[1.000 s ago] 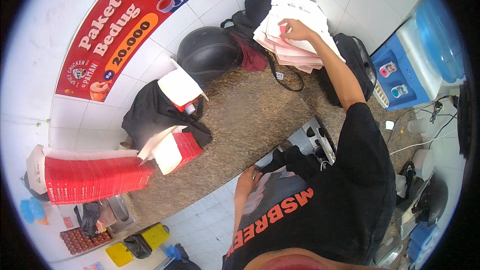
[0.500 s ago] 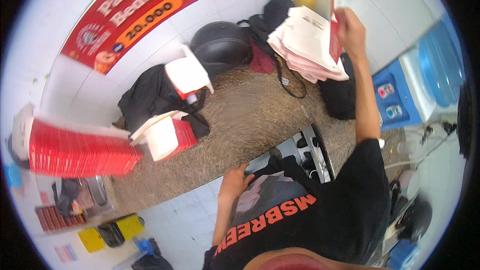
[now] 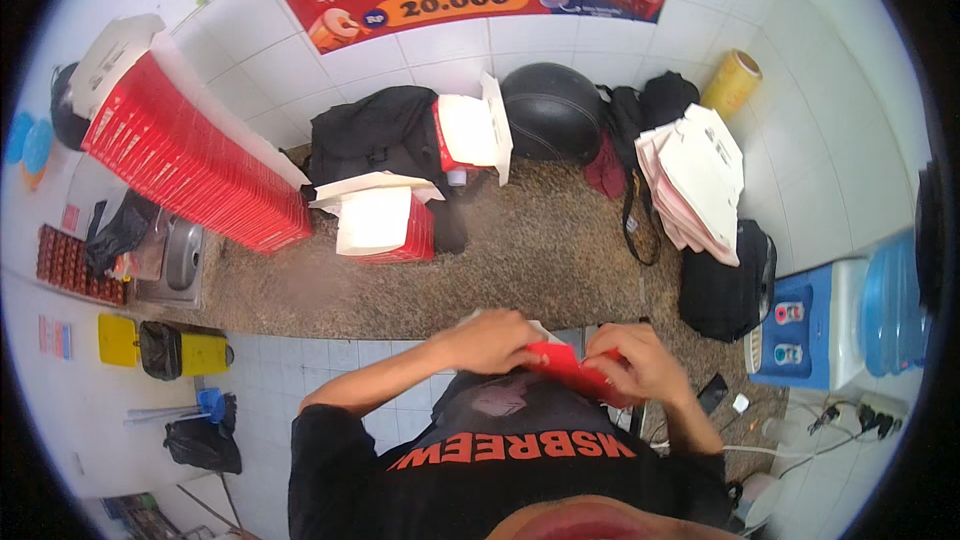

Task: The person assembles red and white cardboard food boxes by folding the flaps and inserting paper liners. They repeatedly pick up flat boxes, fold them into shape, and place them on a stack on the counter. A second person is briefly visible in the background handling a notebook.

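Observation:
My left hand and my right hand are together in front of my shirt, at the near edge of the counter. Between them they grip a red carton blank with a white inner side, fingers closed on its edges. Part of the blank is hidden behind the fingers. Beyond the hands on the counter stands a short stack of red-and-white food boxes with open flaps. To the right, a pile of flat carton blanks, pale side up, rests on black bags.
A tall leaning stack of nested red boxes fills the counter's left. Along the wall are a black backpack, another open box, a black helmet and a yellow roll. A blue-and-white water dispenser stands right, a sink left.
My right hand has brought a blank from the pile at the right down to my chest. The left hand has met it there and now grips the blank too. My view has turned.

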A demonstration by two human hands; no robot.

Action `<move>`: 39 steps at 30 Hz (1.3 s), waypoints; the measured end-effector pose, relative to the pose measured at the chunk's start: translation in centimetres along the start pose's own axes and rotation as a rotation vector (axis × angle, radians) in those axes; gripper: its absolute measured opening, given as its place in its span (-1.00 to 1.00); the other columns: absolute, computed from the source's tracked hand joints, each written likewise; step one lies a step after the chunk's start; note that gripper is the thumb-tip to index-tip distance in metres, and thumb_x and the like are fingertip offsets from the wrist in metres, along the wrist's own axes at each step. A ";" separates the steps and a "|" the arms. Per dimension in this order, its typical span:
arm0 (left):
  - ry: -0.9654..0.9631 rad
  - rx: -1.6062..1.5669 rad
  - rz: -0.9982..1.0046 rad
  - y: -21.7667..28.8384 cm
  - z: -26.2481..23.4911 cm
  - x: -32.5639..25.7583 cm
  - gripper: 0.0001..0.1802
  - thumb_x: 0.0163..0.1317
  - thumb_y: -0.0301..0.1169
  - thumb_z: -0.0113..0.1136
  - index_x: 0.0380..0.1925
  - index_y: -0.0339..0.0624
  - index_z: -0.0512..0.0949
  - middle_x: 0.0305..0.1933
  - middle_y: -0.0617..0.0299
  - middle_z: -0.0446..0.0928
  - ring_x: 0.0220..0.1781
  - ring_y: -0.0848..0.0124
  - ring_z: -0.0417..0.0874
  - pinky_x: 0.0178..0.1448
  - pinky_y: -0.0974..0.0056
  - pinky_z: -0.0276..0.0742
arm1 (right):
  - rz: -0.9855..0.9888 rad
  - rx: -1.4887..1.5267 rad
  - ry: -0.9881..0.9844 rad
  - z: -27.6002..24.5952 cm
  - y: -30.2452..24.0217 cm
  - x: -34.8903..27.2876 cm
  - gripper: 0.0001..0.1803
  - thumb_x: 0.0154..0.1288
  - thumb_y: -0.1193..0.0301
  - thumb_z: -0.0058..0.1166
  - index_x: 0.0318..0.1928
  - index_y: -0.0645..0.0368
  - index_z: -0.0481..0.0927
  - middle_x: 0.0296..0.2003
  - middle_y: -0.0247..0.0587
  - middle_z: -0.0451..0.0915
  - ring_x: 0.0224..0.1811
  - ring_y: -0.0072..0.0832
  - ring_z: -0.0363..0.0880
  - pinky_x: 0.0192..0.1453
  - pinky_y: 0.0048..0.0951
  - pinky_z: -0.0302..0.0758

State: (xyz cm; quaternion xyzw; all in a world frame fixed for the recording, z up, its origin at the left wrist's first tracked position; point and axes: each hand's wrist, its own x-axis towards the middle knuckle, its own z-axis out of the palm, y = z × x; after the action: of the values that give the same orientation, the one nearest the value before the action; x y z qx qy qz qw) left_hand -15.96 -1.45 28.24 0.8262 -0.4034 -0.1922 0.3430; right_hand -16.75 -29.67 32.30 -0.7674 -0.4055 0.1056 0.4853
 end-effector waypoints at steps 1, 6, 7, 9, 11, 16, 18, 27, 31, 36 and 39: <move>-0.039 -0.060 -0.060 -0.3 0.5 -0.4 -0.73 0.33 -0.20 0.27 -0.22 -0.20 0.64 -0.35 -0.07 0.67 -0.27 -0.09 0.70 -0.16 -0.10 0.56 | 0.182 0.174 0.208 1.4 -1.0 -0.3 -0.73 0.26 0.43 0.38 -0.07 0.20 0.62 -0.14 -0.12 0.69 -0.14 -0.32 0.74 -0.07 -0.30 0.63; -0.144 0.022 -0.042 -1.4 2.0 -2.9 -0.72 0.36 -0.24 0.26 -0.09 -0.20 0.66 -0.30 -0.04 0.69 -0.29 0.02 0.74 -0.24 0.01 0.58 | 0.427 0.140 0.057 3.5 1.4 -3.4 -0.76 0.23 0.42 0.40 -0.11 0.17 0.71 -0.26 -0.14 0.72 -0.03 -0.34 0.69 0.10 -0.19 0.53; -0.270 -0.140 -0.087 -1.9 1.7 -2.5 -0.72 0.38 -0.24 0.25 -0.08 -0.20 0.65 -0.31 0.02 0.68 -0.32 0.11 0.73 -0.27 0.07 0.58 | 0.254 0.056 0.084 3.9 2.4 -3.8 -0.79 0.22 0.43 0.39 -0.15 0.16 0.72 -0.26 -0.15 0.72 -0.03 -0.34 0.69 0.13 -0.18 0.50; -0.531 -0.462 -0.169 -1.9 -1.2 -1.2 -0.72 0.41 -0.24 0.24 -0.06 -0.21 0.64 -0.32 0.14 0.68 -0.38 0.29 0.73 -0.34 0.18 0.58 | 0.058 0.023 0.187 4.0 2.4 -3.1 -0.94 0.16 0.46 0.35 -0.34 0.15 0.74 -0.32 -0.26 0.73 -0.10 -0.25 0.69 0.23 -0.09 0.39; -0.667 -0.785 -0.316 -4.2 -0.9 -0.7 -0.71 0.42 -0.23 0.23 0.00 -0.17 0.63 -0.29 0.22 0.68 -0.36 0.44 0.71 -0.35 0.29 0.53 | 0.042 0.003 0.196 3.3 3.2 -2.9 -0.94 0.19 0.44 0.34 -0.34 0.14 0.74 -0.30 -0.28 0.75 -0.06 -0.22 0.68 0.25 -0.07 0.37; -0.519 -1.058 -0.451 -5.3 5.8 -0.3 -0.66 0.45 -0.16 0.24 0.07 -0.12 0.61 -0.27 0.36 0.64 -0.47 0.65 0.59 -0.44 0.51 0.42 | 0.250 0.037 0.104 3.5 2.5 -3.4 -0.72 0.32 0.25 0.28 -0.06 0.11 0.72 -0.18 -0.18 0.70 0.04 -0.18 0.61 0.30 -0.12 0.32; -0.369 -1.184 -0.465 -3.7 8.2 -0.4 -0.66 0.47 -0.16 0.22 0.02 -0.17 0.65 -0.41 0.43 0.55 -0.45 0.68 0.52 -0.46 0.51 0.35 | 0.279 -0.073 0.081 5.2 2.0 -3.4 -0.69 0.35 0.21 0.24 -0.02 0.11 0.69 -0.16 -0.13 0.69 0.03 -0.12 0.61 0.27 -0.12 0.35; -0.115 -1.417 -0.640 -3.3 10.8 -1.9 -0.67 0.51 -0.15 0.15 -0.19 -0.21 0.66 -0.49 0.38 0.55 -0.53 0.65 0.48 -0.45 0.47 0.34 | 0.570 -0.044 0.138 7.5 5.6 -3.0 -0.70 0.38 0.27 0.17 -0.35 0.29 0.63 -0.44 0.14 0.60 -0.31 0.02 0.65 -0.18 -0.08 0.50; -0.059 -1.168 -0.584 -3.1 11.4 -2.5 -0.69 0.50 -0.19 0.15 -0.13 -0.22 0.66 -0.44 0.34 0.62 -0.47 0.58 0.56 -0.40 0.38 0.43 | 0.237 -0.072 -0.057 8.9 6.9 -1.1 -0.68 0.38 0.29 0.15 -0.40 0.31 0.57 -0.46 0.13 0.59 -0.36 0.05 0.63 -0.26 -0.09 0.48; 0.740 0.163 -0.222 2.6 2.0 -2.6 -0.66 0.37 -0.27 0.26 0.05 -0.22 0.60 -0.17 0.00 0.60 -0.18 0.04 0.60 -0.06 0.05 0.50 | 0.400 0.112 0.256 7.1 6.4 0.6 -0.69 0.45 0.34 0.11 -0.41 0.31 0.54 -0.57 -0.09 0.54 -0.50 -0.27 0.51 -0.32 -0.21 0.43; 0.941 0.201 -0.316 6.1 -0.7 -5.0 -0.51 0.29 -0.27 0.33 0.16 -0.25 0.51 -0.03 -0.06 0.52 -0.09 -0.03 0.57 0.03 0.01 0.50 | 0.558 0.207 0.576 6.8 6.6 0.7 -0.74 0.52 0.36 0.04 -0.28 0.31 0.57 -0.45 -0.24 0.62 -0.37 -0.44 0.57 -0.25 -0.28 0.46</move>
State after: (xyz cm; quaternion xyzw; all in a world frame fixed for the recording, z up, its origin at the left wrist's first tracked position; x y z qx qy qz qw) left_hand -21.79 0.17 33.37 0.9033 -0.0915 0.1911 0.3730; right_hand -16.65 -25.97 23.56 -0.7933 -0.0166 0.0541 0.6062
